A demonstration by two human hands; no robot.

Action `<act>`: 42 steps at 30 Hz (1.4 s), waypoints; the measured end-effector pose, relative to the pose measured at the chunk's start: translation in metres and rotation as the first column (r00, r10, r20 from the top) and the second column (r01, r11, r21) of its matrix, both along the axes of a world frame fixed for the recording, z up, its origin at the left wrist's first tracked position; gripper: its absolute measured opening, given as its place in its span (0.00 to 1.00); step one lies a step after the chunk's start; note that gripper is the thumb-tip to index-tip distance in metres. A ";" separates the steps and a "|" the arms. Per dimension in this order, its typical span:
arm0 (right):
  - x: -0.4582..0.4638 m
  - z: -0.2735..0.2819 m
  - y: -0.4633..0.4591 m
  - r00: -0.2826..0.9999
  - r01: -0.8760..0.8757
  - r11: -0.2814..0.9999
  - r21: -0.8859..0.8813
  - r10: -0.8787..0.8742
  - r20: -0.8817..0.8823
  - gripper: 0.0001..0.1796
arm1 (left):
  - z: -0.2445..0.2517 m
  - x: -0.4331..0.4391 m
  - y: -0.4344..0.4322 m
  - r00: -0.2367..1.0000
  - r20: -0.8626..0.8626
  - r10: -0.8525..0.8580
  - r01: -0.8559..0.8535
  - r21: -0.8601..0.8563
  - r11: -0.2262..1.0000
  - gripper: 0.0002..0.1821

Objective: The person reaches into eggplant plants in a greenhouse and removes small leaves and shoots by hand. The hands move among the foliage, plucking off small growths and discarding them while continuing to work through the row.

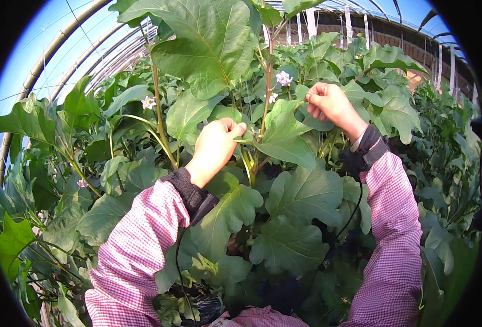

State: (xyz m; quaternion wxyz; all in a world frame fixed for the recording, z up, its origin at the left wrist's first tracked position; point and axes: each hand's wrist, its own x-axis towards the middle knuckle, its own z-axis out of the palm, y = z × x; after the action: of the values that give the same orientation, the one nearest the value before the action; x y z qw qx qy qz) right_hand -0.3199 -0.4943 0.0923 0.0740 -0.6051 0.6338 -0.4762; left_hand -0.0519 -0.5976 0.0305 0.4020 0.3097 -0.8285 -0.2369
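My left hand (219, 145) is closed, thumb against forefinger, at the leaf growth beside a stem of an eggplant plant (268, 86). What lies between its fingertips is too small to tell. Up and to the right, my right hand (330, 103) has its thumb and forefinger pinched together and its other fingers curled, close to the edge of a small leaf. Whether it grips anything is not clear. A broad green leaf (286, 141) stands between the two hands. Pale purple flowers (284, 78) are on the plant just left of my right hand.
A large leaf (208, 45) hangs above my left hand. Another upright stem (157, 102) with a flower (148, 102) rises at left. Dense eggplant foliage surrounds both arms. Black cables (179, 261) run down from the wristbands (190, 194). Curved greenhouse poles (57, 45) arch behind.
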 end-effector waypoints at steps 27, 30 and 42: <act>-0.067 0.203 -0.160 0.811 -0.249 0.544 -0.801 -0.336 -0.480 0.22 | 0.006 -0.051 -0.236 0.836 0.197 0.513 -0.493 -0.142 0.858 0.34; -0.075 0.251 -0.225 0.529 -0.215 0.533 -0.818 -0.641 -0.556 0.11 | -0.011 -0.042 -0.250 0.878 0.385 0.283 -0.378 0.196 0.905 0.30; -0.061 0.240 -0.268 0.429 0.138 0.962 -0.236 -0.273 -0.861 0.25 | 0.074 -0.040 -0.137 0.973 -0.007 0.230 -0.211 -0.428 0.879 0.19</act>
State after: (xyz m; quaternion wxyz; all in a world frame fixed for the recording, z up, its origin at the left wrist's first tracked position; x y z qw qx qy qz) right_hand -0.3813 -0.7621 0.3327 -0.3646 -0.6854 0.6154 -0.1365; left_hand -0.0920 -0.7348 0.1049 0.4660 0.3120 -0.8279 0.0037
